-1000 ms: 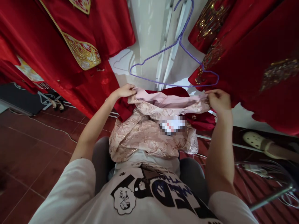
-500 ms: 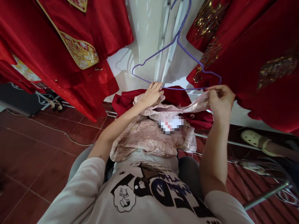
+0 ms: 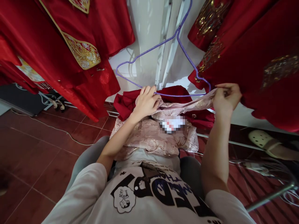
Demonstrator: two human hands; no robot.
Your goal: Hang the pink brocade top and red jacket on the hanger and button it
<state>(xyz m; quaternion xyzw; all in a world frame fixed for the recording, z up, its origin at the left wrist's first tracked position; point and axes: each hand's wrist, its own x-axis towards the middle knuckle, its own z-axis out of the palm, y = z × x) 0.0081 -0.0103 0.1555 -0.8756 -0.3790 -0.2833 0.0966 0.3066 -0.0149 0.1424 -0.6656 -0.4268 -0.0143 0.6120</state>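
A purple wire hanger point(image 3: 158, 46) stands out in front of me, its lower bar low and its hook at the top edge of the view. My left hand point(image 3: 147, 102) is closed over the left part of that bar, with some fabric bunched beneath the fingers. A pale pink brocade garment point(image 3: 149, 137) lies across my lap. My right hand point(image 3: 227, 96) pinches one end of a strip of it, stretched out to the right just below the hanger. The thumb and forefinger are pressed together there. A blurred white patch point(image 3: 173, 124) rests on the garment.
Red embroidered garments hang at left point(image 3: 105, 25) and right point(image 3: 257, 56). Dark red cloth point(image 3: 126, 99) lies behind the pink garment. At right are a person's foot in a cream clog point(image 3: 260, 138) and a metal rack point(image 3: 271, 197). A cable point(image 3: 67, 133) crosses the tiled floor.
The hanger has shifted left and slightly down with my left hand. My right hand has moved a little right, away from the hanger's end, still pinching the pink cloth.
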